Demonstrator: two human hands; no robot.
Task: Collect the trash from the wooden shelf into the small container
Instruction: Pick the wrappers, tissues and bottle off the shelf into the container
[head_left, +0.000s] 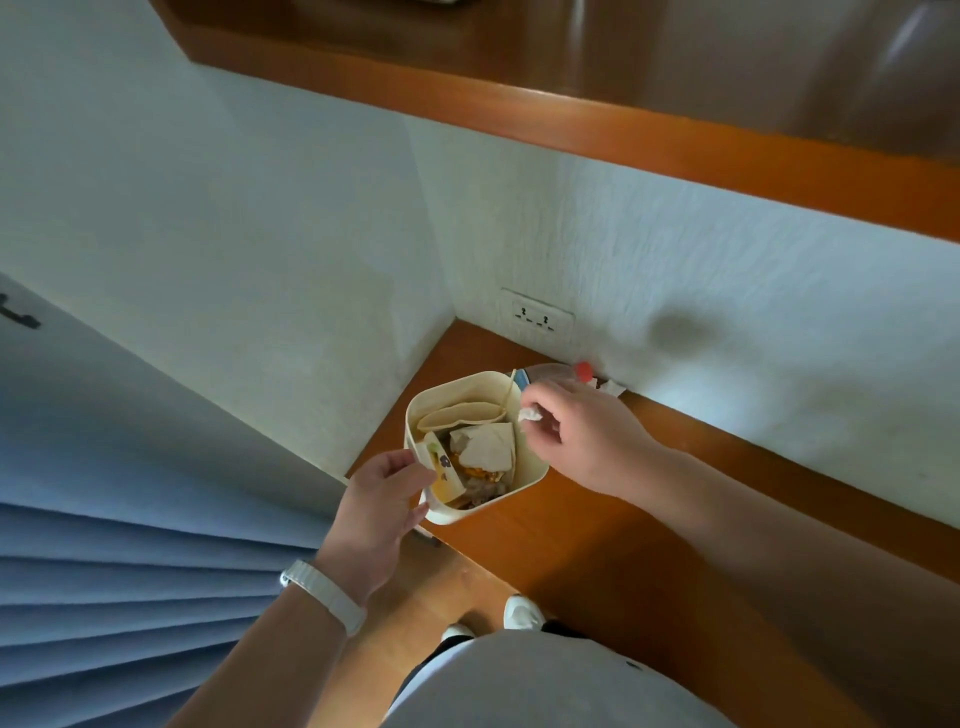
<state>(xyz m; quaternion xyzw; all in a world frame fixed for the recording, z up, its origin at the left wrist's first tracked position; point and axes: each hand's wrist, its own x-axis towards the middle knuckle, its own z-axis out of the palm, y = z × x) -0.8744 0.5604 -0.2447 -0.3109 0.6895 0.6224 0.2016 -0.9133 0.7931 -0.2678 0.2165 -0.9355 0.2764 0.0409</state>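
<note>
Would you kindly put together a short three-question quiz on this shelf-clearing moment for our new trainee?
1. True or false: the right hand holds a crumpled white tissue at the rim of the small container.
2. What does the left hand grip?
A. the container's near-left edge
B. the wall socket
C. the blue curtain
3. Fill in: behind the right hand, against the wall, lies a plastic bottle with a ___ cap.

Key
1. True
2. A
3. Red
</note>
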